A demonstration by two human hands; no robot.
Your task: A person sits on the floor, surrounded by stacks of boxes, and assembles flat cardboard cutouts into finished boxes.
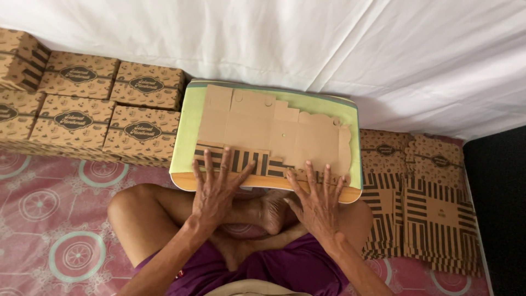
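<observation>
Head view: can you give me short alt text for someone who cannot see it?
Both hands, left hand and right hand, press flat on an unfolded brown cardboard box blank lying on a small green lap table over crossed legs. Assembled printed boxes are stacked to the left; flat blanks lie to the right on a pink patterned mat.

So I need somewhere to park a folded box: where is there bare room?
Free: the patterned mat left of the knee, below the assembled boxes. Crowded: the lap board, covered by the flat carton under both hands; the flat stack fills the right.
</observation>
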